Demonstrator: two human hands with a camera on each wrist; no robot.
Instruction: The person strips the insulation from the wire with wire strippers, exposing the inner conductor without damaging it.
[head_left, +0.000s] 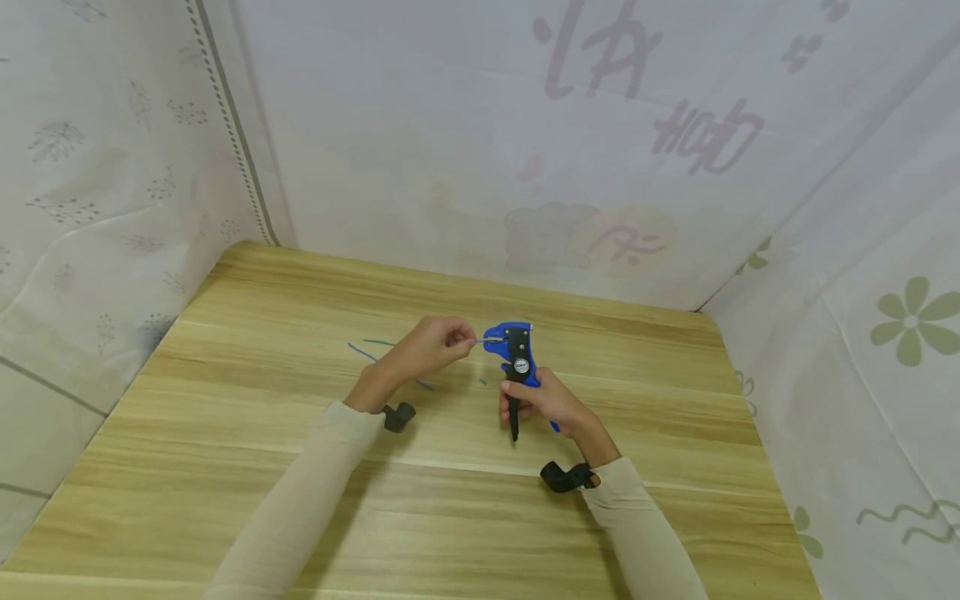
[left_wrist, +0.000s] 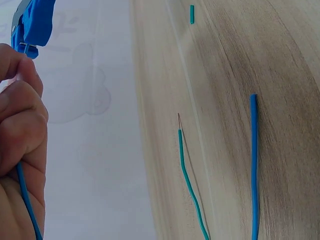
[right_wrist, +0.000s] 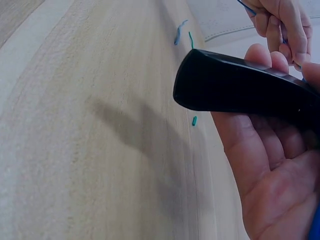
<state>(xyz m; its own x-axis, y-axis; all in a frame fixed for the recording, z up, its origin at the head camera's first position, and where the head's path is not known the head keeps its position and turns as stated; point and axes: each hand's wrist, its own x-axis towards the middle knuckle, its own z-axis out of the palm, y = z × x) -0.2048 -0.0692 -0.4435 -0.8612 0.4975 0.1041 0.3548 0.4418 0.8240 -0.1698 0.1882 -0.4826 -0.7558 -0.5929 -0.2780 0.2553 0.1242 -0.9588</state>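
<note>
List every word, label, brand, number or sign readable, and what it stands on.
No text reads clearly.
Round label on the blue-and-black tool: too small to read.
Large strokes high on the back sheet: faint, unreadable.
Slanted lettering to their lower right: faint, unreadable.
Marks on the round print below: unreadable.

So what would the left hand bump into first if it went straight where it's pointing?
Probably the blue-and-black tool in the right hand. The left hand points at its jaws, though the exact gap is hard to judge.

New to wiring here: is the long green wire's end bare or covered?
Bare at one end: the green wire shows coppery metal; other end unclear.
</note>
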